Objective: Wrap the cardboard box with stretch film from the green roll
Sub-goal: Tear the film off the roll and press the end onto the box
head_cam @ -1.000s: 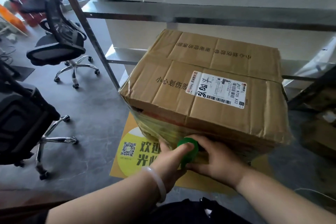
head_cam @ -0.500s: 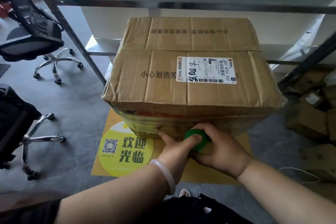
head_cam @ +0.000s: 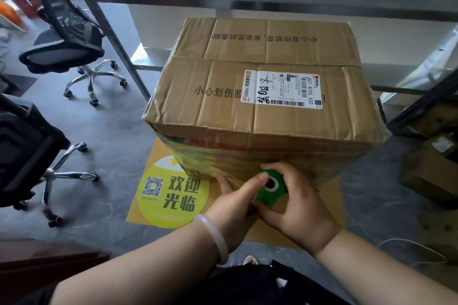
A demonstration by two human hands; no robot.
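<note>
Brown cardboard box (head_cam: 260,116) w/ white label (head_cam: 282,89) (black print); green roll (head_cam: 270,188); yellow mat (head_cam: 173,195).

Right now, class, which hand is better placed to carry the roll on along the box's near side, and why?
Right, probably. The right hand cups the green roll at the box face, with bare cardboard on its side. The left hand only steadies, thumb on the roll.

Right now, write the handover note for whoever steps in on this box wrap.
Left hand: on the green roll, thumb at its core.
Right hand: gripping the same roll from the right.
Cardboard box: on the floor over a yellow mat; roll held against its near face, low.
Done: film bands the lower near side.
Left: upper sides and top show bare cardboard; keep wrapping upward.
</note>
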